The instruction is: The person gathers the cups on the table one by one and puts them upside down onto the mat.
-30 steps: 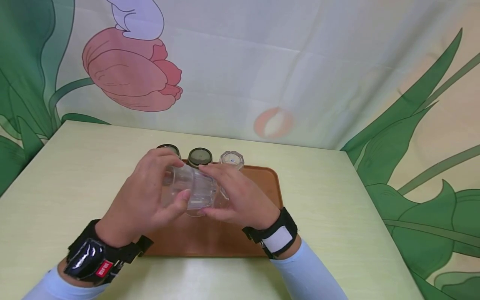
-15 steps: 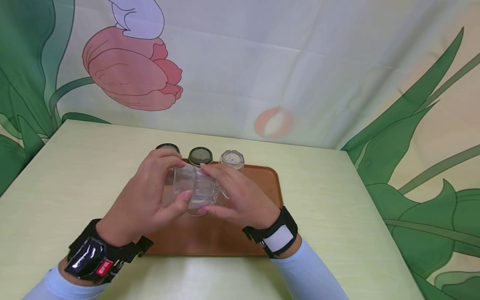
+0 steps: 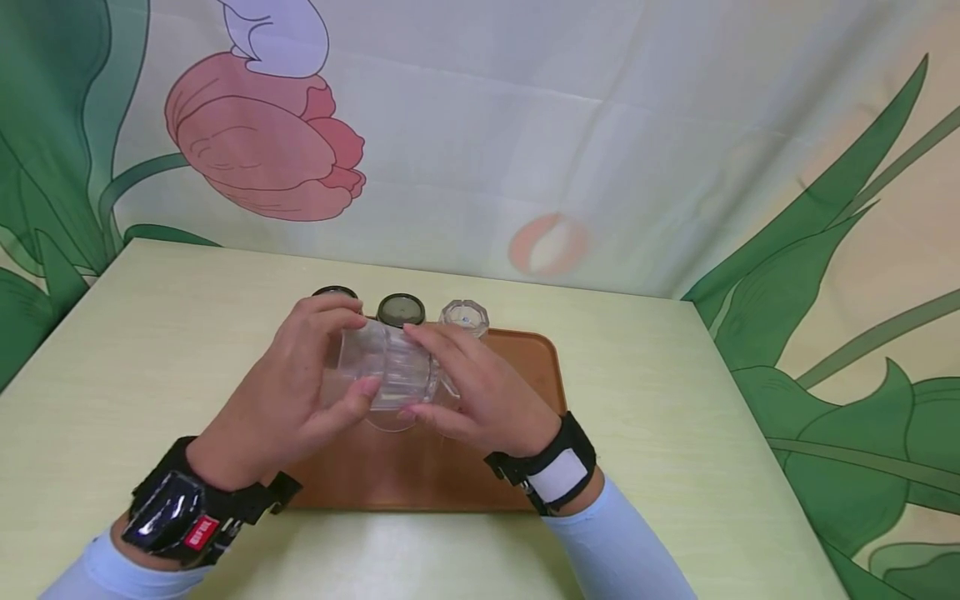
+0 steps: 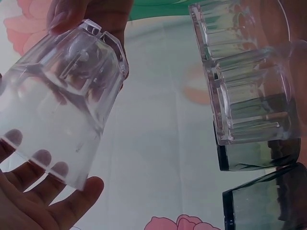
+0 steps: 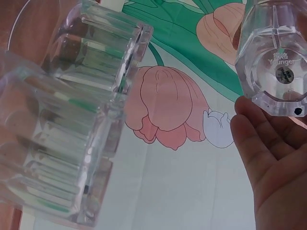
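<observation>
A clear tumbler (image 3: 393, 367) lies sideways in the air between my hands, over the brown tray. At its mouth end my left hand (image 3: 277, 387) holds it, thumb in front and fingers around the far side. My right hand (image 3: 480, 387) holds the octagonal base end between thumb and fingers. In the right wrist view the tumbler's base (image 5: 280, 79) shows lettering and a small dark round sticker. The left wrist view has the tumbler (image 4: 57, 105) slanted, with left fingertips (image 4: 60, 167) seen through its wall.
Upside-down cups stand along the back of the brown tray (image 3: 450, 483): a smoky dark one (image 3: 401, 310), another dark one (image 3: 335, 292) partly behind my left hand, and a clear one (image 3: 464, 317). Another clear tumbler (image 4: 259, 100) shows in the left wrist view. A printed curtain (image 3: 465, 150) hangs behind the table.
The tumbler has risen slightly and its tilt has shifted a little, with my left hand moving slightly. Both hands keep their hold; the cups on the tray stay put.
</observation>
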A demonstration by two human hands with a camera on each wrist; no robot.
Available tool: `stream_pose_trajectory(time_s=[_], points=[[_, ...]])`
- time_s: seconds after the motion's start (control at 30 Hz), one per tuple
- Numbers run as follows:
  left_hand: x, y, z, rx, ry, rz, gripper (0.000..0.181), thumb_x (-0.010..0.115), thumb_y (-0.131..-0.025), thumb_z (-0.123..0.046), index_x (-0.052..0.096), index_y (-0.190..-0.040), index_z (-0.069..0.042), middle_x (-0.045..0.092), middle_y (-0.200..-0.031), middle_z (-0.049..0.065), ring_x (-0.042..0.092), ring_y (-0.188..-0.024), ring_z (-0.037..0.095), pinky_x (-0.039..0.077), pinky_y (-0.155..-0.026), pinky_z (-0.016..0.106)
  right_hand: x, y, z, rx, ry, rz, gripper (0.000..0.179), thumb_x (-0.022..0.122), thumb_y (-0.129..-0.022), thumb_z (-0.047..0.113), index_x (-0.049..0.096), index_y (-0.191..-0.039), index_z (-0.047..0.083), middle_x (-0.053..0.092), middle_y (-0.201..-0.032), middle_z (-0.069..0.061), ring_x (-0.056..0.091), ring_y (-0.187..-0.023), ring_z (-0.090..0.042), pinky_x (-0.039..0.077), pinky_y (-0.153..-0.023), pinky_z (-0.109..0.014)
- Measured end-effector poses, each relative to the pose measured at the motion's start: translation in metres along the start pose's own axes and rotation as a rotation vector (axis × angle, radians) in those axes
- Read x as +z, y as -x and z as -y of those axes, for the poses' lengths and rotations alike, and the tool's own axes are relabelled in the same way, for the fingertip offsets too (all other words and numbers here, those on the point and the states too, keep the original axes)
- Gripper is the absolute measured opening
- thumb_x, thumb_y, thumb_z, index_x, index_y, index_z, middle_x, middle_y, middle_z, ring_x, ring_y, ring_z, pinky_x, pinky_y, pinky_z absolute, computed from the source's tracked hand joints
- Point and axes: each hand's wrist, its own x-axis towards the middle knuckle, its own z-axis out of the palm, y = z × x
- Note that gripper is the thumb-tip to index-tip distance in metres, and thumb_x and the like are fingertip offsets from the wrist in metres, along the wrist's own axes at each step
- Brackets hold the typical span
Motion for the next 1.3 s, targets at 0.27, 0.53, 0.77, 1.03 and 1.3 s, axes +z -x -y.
stream_pose_trajectory(time_s=[0.27, 0.53, 0.77, 1.03, 1.3], points=[[-0.002, 0.003, 0.003, -0.047, -0.03, 0.02, 0.058, 0.067, -0.086, -0.029, 0.043, -0.132, -0.002, 0.045, -0.138, 0.017, 0.045, -0.119, 0.026, 0.06, -0.08, 0.047, -0.001, 0.0, -0.002, 0.008, 0.012, -0.01, 0.075, 0.077, -0.087, 0.033, 0.042, -0.146, 0.004, 0.053, -0.136, -0.014, 0.053, -0.123, -0.023, 0.047, -0.103, -0.031], [-0.005, 0.006, 0.007, -0.057, -0.019, 0.033, 0.057, 0.066, -0.089, -0.026, 0.042, -0.135, -0.001, 0.044, -0.141, 0.016, 0.046, -0.12, 0.025, 0.059, -0.084, 0.048, -0.003, 0.0, -0.001, 0.02, 0.012, -0.01, 0.074, 0.076, -0.087, 0.034, 0.042, -0.146, 0.005, 0.052, -0.135, -0.014, 0.052, -0.12, -0.023, 0.051, -0.096, -0.029], [-0.012, 0.011, 0.015, -0.04, 0.031, 0.04, 0.042, 0.047, -0.098, -0.016, 0.042, -0.138, -0.004, 0.045, -0.141, 0.013, 0.048, -0.116, 0.022, 0.054, -0.086, 0.044, -0.005, 0.0, -0.001, 0.021, 0.032, -0.009, 0.073, 0.076, -0.087, 0.034, 0.043, -0.144, 0.004, 0.052, -0.134, -0.015, 0.052, -0.118, -0.024, 0.053, -0.093, -0.029], [-0.012, 0.019, 0.035, -0.302, -0.043, 0.084, 0.032, 0.053, -0.101, -0.023, 0.053, -0.13, -0.008, 0.062, -0.109, 0.005, 0.054, -0.091, 0.017, 0.052, -0.067, 0.033, -0.006, 0.001, -0.004, 0.008, 0.058, -0.036, 0.074, 0.076, -0.086, 0.034, 0.044, -0.144, 0.002, 0.053, -0.133, -0.015, 0.053, -0.118, -0.024, 0.053, -0.092, -0.03], [-0.006, 0.03, 0.061, -0.476, -0.098, 0.208, 0.024, 0.056, -0.1, -0.027, 0.062, -0.116, -0.01, 0.066, -0.096, 0.004, 0.056, -0.081, 0.02, 0.049, -0.062, 0.031, -0.006, 0.002, -0.003, 0.017, 0.063, -0.03, 0.073, 0.076, -0.087, 0.036, 0.043, -0.145, 0.005, 0.053, -0.134, -0.014, 0.053, -0.118, -0.023, 0.054, -0.09, -0.029]])
